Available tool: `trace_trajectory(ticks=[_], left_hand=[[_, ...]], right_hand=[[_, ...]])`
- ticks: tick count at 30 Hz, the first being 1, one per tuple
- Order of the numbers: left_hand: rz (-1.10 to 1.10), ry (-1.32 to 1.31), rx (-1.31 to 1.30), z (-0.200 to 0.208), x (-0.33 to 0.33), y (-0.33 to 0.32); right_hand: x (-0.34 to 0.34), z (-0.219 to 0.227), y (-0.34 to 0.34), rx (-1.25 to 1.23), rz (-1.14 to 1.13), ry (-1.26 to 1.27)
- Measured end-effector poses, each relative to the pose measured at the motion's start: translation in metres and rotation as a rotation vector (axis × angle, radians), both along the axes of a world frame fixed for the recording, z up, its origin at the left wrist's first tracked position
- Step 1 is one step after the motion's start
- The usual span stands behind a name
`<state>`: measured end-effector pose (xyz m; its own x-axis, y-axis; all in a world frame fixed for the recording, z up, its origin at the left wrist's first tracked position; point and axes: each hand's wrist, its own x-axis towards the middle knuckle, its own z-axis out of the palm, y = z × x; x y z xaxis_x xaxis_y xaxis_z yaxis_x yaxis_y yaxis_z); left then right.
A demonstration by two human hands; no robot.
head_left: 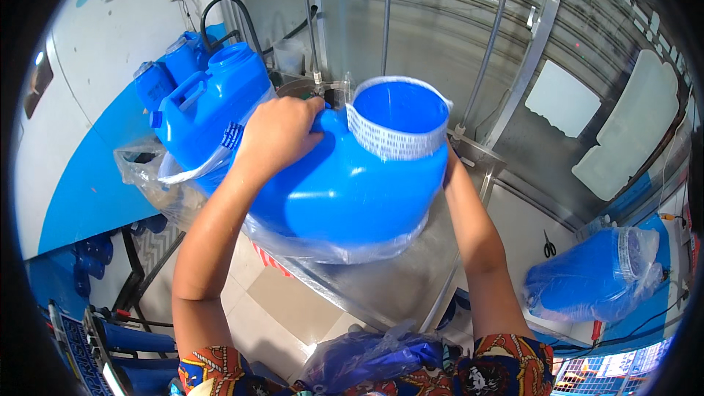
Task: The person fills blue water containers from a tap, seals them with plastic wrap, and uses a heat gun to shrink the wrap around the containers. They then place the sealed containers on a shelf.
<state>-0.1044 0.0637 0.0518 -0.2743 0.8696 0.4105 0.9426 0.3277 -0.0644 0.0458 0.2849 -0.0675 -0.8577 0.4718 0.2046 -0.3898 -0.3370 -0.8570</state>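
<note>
While the left hand (pixel 282 132) is closed over the handle end of the blue jug (pixel 330 191), the right hand (pixel 451 169) lies against the jug's right flank; its fingers are hidden, so I cannot tell how firmly it grips. Position: jug over the metal counter (pixel 378 279), between the forearms, right of a second blue jug (pixel 213 110); base contact with the metal not visible. Handling, estimated: light if empty, contents unconfirmed; walls probably stiff with slight give, slippery under damp palms, unlikely to break. Best hold: handle on top plus a palm against the opposite side; the loose clear film (pixel 345 251) looks a poor grip. Materials: glossy moulded plastic, rounded shoulders, wide round mouth (pixel 400 106) ringed by a white printed band (pixel 400 147); film crinkled around the lower body; counter smooth, dull grey; floor tiles (pixel 293 304) pale and tan.
</note>
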Motion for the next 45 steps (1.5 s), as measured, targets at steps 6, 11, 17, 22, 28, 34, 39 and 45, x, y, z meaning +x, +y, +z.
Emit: trace_trajectory(ticks=[6,11,17,22,28,34,39,45], left_hand=[[-0.019,0.031,0.085,-0.008,0.042,0.005],[-0.084,-0.015,0.121,-0.010,0.071,0.019],[-0.213,0.040,0.213,-0.017,0.090,0.033],[-0.382,0.040,0.302,-0.020,0.086,0.033],[-0.484,-0.282,0.460,-0.022,0.098,0.019],[-0.691,-0.111,1.080,-0.070,0.203,-0.010],[-1.062,-0.469,0.471,-0.128,0.383,0.037],[-1.105,-0.596,-0.135,-0.150,0.546,0.091]], right_hand=[[0.080,0.022,-0.048,-0.061,-0.452,-0.362],[0.128,0.023,-0.064,-0.135,-0.453,-0.314],[0.163,-0.004,-0.058,-0.180,-0.502,-0.182],[0.165,-0.036,-0.052,-0.016,-0.518,-0.050],[0.234,-0.021,-0.092,0.744,-0.972,-0.084],[0.490,0.007,-0.120,1.414,-1.827,-0.224],[0.741,-0.096,0.007,0.962,-2.273,-0.727],[0.872,-0.261,0.096,0.595,-1.312,-1.838]])
